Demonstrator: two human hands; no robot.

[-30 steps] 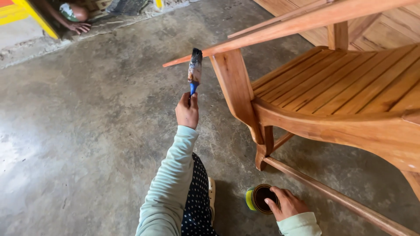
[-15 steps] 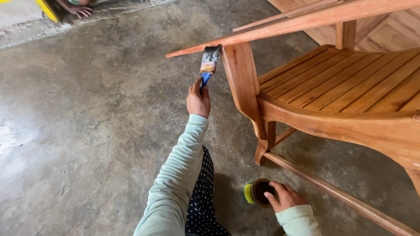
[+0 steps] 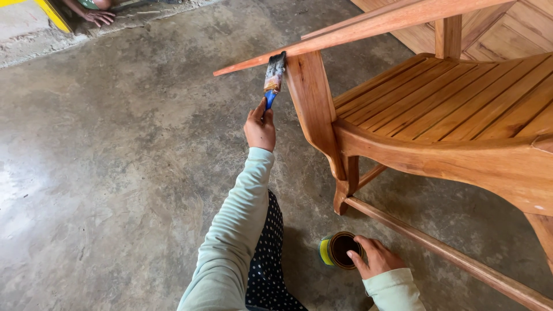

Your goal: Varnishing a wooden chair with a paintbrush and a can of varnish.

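Beside me, on the concrete floor (image 3: 103, 173), the wooden chair (image 3: 449, 115) is standing. My left hand (image 3: 260, 128) is closing around the paintbrush (image 3: 274, 78), pressing its bristles against the armrest's underside. My right hand (image 3: 377, 257) is gripping the small tin (image 3: 339, 250), fingers curled over its rim.

Left hand (image 3: 260, 128) up, gripping blue handle of brush (image 3: 273, 76), bristles right against underside of chair (image 3: 438, 109) armrest, next to front leg. Right hand (image 3: 375, 259) down low, fingers on rim of small can (image 3: 339, 250) sitting on concrete floor (image 3: 115, 173). Somebody else's hand (image 3: 97, 17) on floor, top left corner.
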